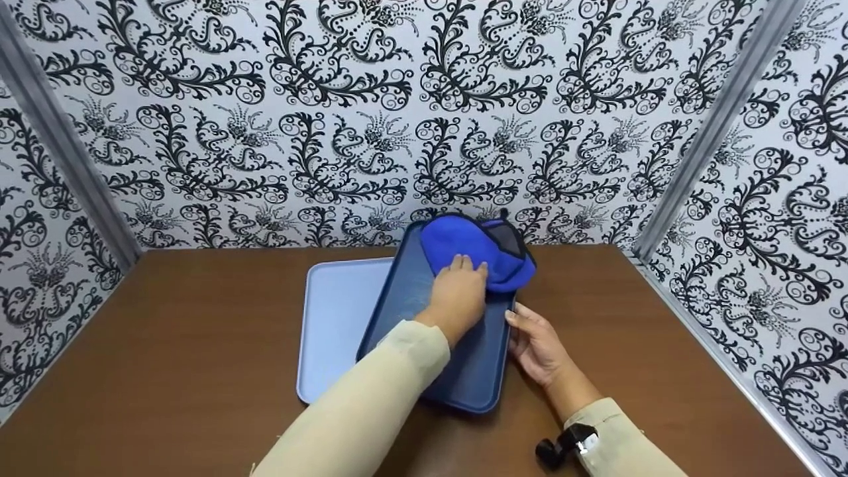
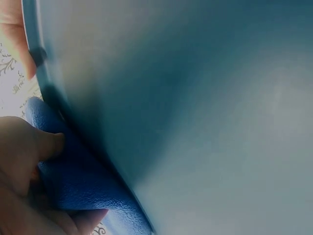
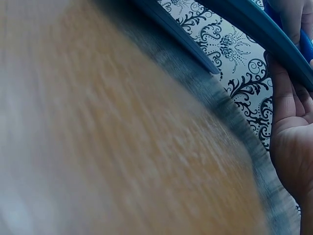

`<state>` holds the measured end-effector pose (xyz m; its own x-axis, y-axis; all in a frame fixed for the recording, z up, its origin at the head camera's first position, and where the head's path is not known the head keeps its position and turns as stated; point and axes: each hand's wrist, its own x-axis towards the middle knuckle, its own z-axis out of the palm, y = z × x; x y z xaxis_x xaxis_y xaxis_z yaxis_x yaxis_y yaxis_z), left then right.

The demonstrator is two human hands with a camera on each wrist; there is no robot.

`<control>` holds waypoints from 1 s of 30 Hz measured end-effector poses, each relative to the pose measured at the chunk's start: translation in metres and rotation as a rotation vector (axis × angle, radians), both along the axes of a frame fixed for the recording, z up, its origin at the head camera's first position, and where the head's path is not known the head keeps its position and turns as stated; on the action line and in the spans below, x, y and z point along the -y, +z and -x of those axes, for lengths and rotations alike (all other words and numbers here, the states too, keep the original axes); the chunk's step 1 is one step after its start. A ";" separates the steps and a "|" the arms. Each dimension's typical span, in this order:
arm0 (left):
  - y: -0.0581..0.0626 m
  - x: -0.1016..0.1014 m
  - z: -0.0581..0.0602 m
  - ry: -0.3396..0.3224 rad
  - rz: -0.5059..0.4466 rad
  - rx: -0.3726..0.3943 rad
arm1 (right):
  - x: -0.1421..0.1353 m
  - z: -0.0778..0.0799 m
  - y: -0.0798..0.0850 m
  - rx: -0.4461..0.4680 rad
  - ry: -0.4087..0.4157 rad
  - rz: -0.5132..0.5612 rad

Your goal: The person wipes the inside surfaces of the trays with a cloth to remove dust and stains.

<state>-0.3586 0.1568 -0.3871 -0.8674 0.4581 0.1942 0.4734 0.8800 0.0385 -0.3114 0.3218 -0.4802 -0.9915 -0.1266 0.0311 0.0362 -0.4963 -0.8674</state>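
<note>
A dark blue rectangular tray (image 1: 464,377) overlaps the right part of a light blue tray (image 1: 338,324) on the brown table. My right hand (image 1: 540,348) grips the dark tray's right rim, thumb at the edge and fingers underneath; in the right wrist view this rim appears raised off the table. On the tray's far end lies a blue cloth (image 1: 457,237) with black edging and a dark grey patch. My left hand (image 1: 460,295) reaches across the tray and holds the cloth against it. The left wrist view shows cloth (image 2: 83,181) between the thumb and fingers.
Patterned black-and-white walls (image 1: 344,132) enclose the brown table (image 1: 199,344) at the back and both sides. Metal posts (image 1: 715,126) stand in the corners. A black camera mount (image 1: 566,445) sits on the right wrist.
</note>
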 end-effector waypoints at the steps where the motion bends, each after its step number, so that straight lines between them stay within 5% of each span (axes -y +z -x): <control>1: 0.000 0.000 -0.001 -0.012 0.009 0.001 | 0.000 0.000 0.000 -0.002 0.001 0.005; 12: -0.003 0.006 -0.003 -0.090 0.092 -0.064 | -0.002 0.000 -0.001 -0.039 0.022 0.012; 30: -0.004 0.038 0.012 -0.054 0.124 -0.042 | 0.001 0.002 -0.001 0.014 -0.083 -0.004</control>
<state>-0.3709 0.1192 -0.3912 -0.8332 0.5265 0.1691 0.5189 0.8501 -0.0900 -0.3138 0.3204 -0.4808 -0.9989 -0.0437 0.0163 0.0075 -0.4944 -0.8692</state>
